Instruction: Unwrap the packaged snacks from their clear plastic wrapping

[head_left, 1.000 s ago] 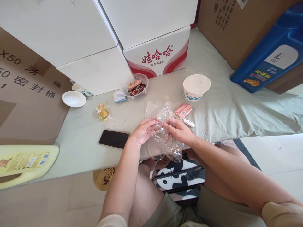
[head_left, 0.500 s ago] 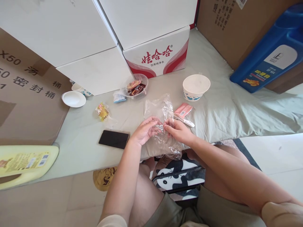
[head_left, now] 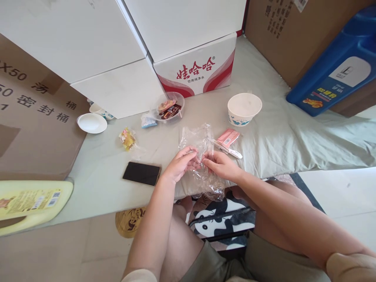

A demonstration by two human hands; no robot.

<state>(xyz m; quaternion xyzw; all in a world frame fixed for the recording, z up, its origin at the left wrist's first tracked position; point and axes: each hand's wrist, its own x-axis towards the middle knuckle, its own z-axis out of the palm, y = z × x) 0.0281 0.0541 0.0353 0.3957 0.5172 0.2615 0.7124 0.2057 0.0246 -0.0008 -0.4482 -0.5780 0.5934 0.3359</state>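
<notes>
A crumpled clear plastic bag (head_left: 190,137) is between my hands, above the front edge of the cloth-covered surface. My left hand (head_left: 182,162) pinches it from the left with curled fingers. On the other side my right hand (head_left: 219,163) grips it between thumb and fingers. The bag's lower part hangs over the edge, and its upper part spreads away behind my fingers. Just beyond my right hand lie a white-handled tool (head_left: 232,152), partly hidden by the bag, and a pink packet (head_left: 228,137). A black phone (head_left: 141,173) lies left of my left hand.
A paper bowl (head_left: 244,111) stands behind the pink packet. Further back are a clear bowl (head_left: 181,107) of wrapped snacks, a small blue-white packet (head_left: 149,120) and a yellow wrapped snack (head_left: 127,139). White cartons (head_left: 196,74), a blue jug (head_left: 331,74) and a yellow bottle (head_left: 35,199) surround them.
The bag's top has sunk and crumpled a little toward my hands. Both hands have barely shifted and keep hold of it.
</notes>
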